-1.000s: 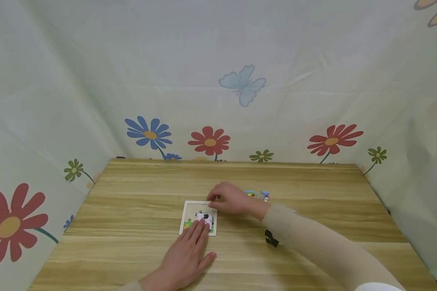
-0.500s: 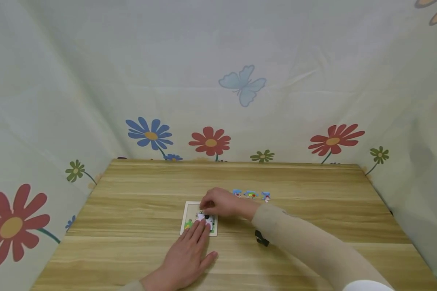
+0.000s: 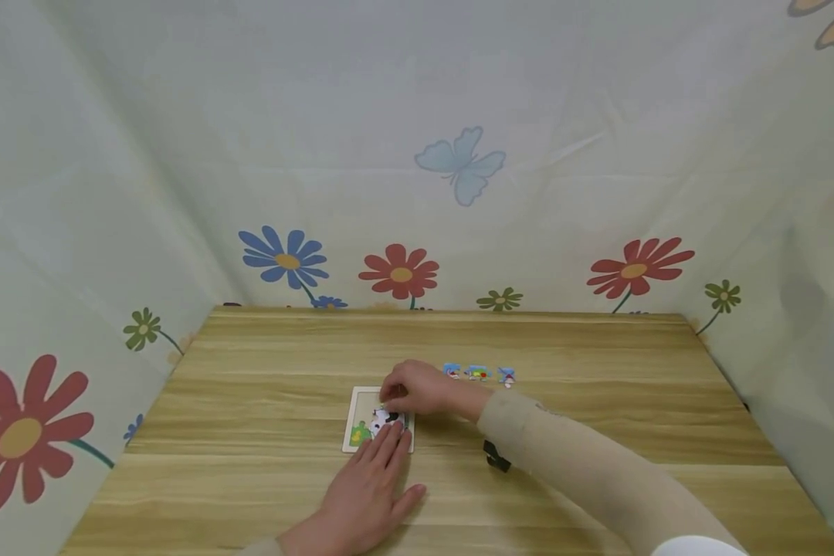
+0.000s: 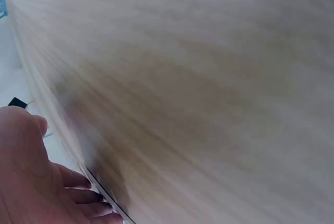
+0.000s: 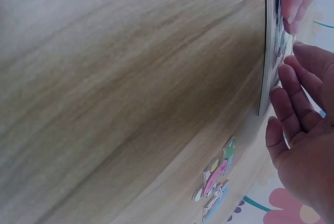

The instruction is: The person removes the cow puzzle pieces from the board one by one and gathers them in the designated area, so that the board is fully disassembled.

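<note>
A small square puzzle board (image 3: 348, 421) with a pale rim lies on the wooden table. A black-and-white cow picture (image 3: 381, 418) and a green puzzle piece (image 3: 358, 433) with yellow on it show inside. My left hand (image 3: 364, 494) lies palm down from the near side, straight fingers over the cow picture's lower part, thumb spread out. From the right, my right hand (image 3: 420, 386) reaches over the board's top right corner. Its fingers are curled, thumb and forefinger pinching at the cow piece's upper edge; the fingertips partly hide it. In the right wrist view, that thumb (image 5: 310, 57) is close over the board.
Three loose puzzle pieces, one a blue piece (image 3: 452, 371), lie in a row right of the board. A black object (image 3: 496, 455) shows beside the right sleeve (image 3: 563, 452). A flowered cloth (image 3: 549, 208) hangs behind the table (image 3: 285, 363).
My right hand has moved left and down onto the board, uncovering the leftmost loose piece. My left hand has shifted slightly right, and more of the cow picture and green piece shows.
</note>
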